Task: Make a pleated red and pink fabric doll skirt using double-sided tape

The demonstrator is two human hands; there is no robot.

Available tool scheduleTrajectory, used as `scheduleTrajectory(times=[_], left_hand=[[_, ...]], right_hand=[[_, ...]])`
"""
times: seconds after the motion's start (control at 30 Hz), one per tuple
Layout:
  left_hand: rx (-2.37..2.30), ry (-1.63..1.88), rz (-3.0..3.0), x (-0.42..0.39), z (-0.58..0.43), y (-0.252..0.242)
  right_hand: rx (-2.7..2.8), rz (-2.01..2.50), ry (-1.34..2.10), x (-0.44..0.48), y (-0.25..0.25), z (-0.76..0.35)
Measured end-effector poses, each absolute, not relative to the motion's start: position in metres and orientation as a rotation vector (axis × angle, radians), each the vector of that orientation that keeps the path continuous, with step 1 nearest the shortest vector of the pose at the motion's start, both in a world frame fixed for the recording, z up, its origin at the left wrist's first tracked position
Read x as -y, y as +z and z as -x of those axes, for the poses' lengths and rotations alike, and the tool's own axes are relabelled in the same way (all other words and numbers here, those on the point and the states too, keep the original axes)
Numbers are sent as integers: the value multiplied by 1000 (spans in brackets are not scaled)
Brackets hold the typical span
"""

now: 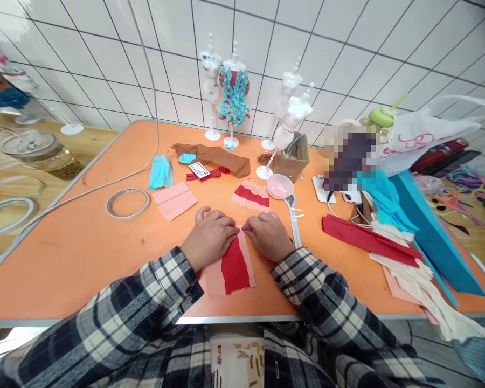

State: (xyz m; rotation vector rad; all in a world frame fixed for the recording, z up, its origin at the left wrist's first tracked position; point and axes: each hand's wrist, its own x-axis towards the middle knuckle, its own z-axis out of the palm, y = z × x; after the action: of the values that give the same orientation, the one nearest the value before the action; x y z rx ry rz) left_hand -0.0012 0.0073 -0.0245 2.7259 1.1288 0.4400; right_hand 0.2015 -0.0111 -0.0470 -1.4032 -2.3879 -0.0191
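A pink piece of fabric with a red strip [238,267] lies flat on the orange table near its front edge. My left hand [210,237] rests over its upper left part, thumb raised, fingertips pressed together at the top edge. From the other side, my right hand [269,236] pinches the top right corner with curled fingers. The fingertips of both hands almost meet there. Just beyond them is a smaller pink piece with a red band [251,196]. A folded plain pink piece [175,201] lies to the left of it.
Rolls of tape [128,203] and a cable [156,108] are at left. Small dress forms [235,97] stand along the tiled wall. A pink dish [280,186], scissors [294,221], a cardboard box [293,161] and red cloth [367,240] are at right.
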Motion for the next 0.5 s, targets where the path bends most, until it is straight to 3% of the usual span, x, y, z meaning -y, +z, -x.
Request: scheduleTrajectory(times=[0.13,0.3,0.5], left_hand=[[-1124,449,-2762,-5,0,-26],[-1134,454,-2827,-1,-2,-27],[-1125,481,-2814,-2,-1,-27]], right_hand=[[2603,1253,-221,18,-38,-199],[2632,1183,-229,22,-38,-205],[2153,1377,263,20,-49,-222]])
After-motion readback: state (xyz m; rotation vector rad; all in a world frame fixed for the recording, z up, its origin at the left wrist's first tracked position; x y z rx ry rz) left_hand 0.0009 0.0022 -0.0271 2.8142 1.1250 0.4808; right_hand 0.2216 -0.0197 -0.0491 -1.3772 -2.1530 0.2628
